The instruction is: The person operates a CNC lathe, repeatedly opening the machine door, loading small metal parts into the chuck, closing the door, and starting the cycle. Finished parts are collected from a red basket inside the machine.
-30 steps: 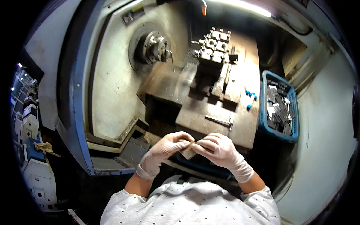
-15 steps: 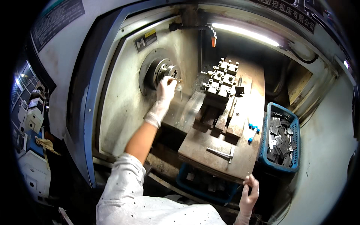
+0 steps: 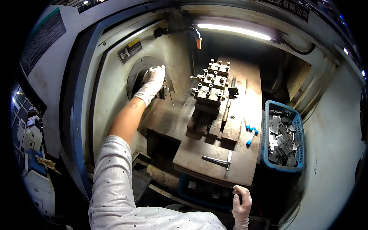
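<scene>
Here, the round chuck lies directly behind the gloved left hand, whose grasp cannot be told; a thin rod slants down just right of that hand, while the right hand, well apart from both, is loosely curled, its contents unclear

The left hand apparently touches the chuck.

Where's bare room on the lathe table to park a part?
Table: bare left of the T-wrench to the front-left corner, and right of it to the edge by the basket. Crowded: toolposts at the back, blue-tipped bits near the right edge. Off the table, the left hand fills the chuck area.
</scene>
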Available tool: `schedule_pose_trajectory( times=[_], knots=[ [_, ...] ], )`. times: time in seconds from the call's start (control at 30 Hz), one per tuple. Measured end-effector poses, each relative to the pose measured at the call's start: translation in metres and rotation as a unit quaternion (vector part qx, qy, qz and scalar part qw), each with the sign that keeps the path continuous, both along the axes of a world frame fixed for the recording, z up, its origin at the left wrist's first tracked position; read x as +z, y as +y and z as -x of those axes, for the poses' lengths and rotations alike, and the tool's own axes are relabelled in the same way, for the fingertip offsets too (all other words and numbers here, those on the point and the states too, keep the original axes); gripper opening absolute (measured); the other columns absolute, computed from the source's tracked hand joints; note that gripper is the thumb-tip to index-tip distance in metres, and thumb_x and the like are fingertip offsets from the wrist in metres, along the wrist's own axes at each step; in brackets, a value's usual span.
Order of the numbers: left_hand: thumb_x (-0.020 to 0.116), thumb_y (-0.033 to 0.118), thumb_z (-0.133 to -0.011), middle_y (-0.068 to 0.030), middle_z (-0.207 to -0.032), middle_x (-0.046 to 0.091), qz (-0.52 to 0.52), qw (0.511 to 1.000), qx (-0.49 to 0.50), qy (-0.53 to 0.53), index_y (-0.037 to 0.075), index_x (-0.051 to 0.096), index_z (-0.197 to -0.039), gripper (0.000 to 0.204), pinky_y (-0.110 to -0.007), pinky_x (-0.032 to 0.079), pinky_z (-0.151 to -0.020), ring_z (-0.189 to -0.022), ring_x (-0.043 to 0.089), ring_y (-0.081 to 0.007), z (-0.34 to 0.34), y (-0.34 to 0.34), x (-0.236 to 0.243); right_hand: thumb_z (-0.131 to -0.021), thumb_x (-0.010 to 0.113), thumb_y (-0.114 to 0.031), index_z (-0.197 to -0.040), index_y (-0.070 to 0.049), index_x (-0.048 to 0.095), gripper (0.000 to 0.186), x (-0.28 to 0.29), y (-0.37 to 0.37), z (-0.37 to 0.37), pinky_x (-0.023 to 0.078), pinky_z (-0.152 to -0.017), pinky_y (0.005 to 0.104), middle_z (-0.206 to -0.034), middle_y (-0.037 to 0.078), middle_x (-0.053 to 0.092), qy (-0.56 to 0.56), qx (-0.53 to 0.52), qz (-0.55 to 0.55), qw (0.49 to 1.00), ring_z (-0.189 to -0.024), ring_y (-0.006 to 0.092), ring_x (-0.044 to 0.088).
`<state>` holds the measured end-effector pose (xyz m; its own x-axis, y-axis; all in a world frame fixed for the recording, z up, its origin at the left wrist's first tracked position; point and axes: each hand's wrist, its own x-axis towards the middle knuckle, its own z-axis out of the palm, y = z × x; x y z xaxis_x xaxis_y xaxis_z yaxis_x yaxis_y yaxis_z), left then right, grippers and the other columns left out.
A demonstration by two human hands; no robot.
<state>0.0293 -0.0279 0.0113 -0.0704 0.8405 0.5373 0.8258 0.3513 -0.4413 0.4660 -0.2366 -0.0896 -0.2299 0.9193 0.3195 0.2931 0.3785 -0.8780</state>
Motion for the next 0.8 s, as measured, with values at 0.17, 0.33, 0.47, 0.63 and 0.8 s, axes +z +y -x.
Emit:
schedule_pose_trajectory(
  times=[0.17,0.33,0.47,0.63,0.8],
  knots=[
    [0.041,0.013,-0.073,-0.006,-0.068,0.055,0.072,0.997,-0.025,0.021,0.009,0.047,-0.082,0.011,-0.036,0.04,-0.062,-0.065,0.055,-0.0201,0.005,-0.001,0.004,-0.066,0.046,0.001,-0.086,0.0,0.05,0.021,0.004,-0.001,-0.002,0.042,-0.063,0.0261,-0.082,0.011,0.052,0.013,-0.013,0.012,1.0,-0.067,0.0185,0.052],
    [0.042,0.012,-0.072,-0.0061,-0.072,0.056,0.093,0.995,-0.011,0.044,0.008,0.048,-0.083,0.013,-0.037,0.04,-0.064,-0.068,0.055,-0.0199,-0.009,0.001,0.007,-0.066,0.047,0.001,-0.086,0.0,0.05,0.02,0.001,-0.004,-0.002,0.042,-0.063,0.0263,-0.082,0.011,0.052,0.016,-0.015,0.018,1.0,-0.067,0.0185,0.052],
    [0.045,0.013,-0.071,-0.0056,-0.076,0.056,0.137,0.989,0.04,0.05,0.008,0.05,-0.085,0.016,-0.036,0.04,-0.064,-0.072,0.055,-0.0198,-0.012,0.009,0.01,-0.066,0.046,0.001,-0.086,0.0,0.05,0.02,0.001,-0.005,-0.003,0.042,-0.063,0.0264,-0.082,0.011,0.052,0.017,-0.016,0.01,1.0,-0.067,0.0186,0.052],
    [0.048,0.016,-0.071,-0.0065,-0.089,0.051,0.124,0.976,0.179,-0.025,0.006,0.05,-0.092,0.023,-0.038,0.041,-0.06,-0.081,0.051,-0.022,-0.023,0.005,0.019,-0.067,0.044,0.002,-0.086,0.0,0.05,0.02,-0.001,-0.007,-0.006,0.041,-0.064,0.025,-0.082,0.01,0.052,0.027,-0.026,0.024,0.999,-0.068,0.0169,0.051],
    [0.062,0.033,-0.057,-0.0099,-0.088,0.051,0.156,0.963,0.177,-0.133,0.003,0.041,-0.1,0.056,-0.033,0.043,-0.058,-0.079,0.053,-0.0185,-0.022,-0.022,0.019,-0.066,0.043,0.003,-0.085,0.001,0.05,0.021,-0.003,-0.006,-0.004,0.041,-0.064,0.0249,-0.081,0.01,0.052,0.02,-0.022,0.034,0.999,-0.069,0.0167,0.051]
  ],
)
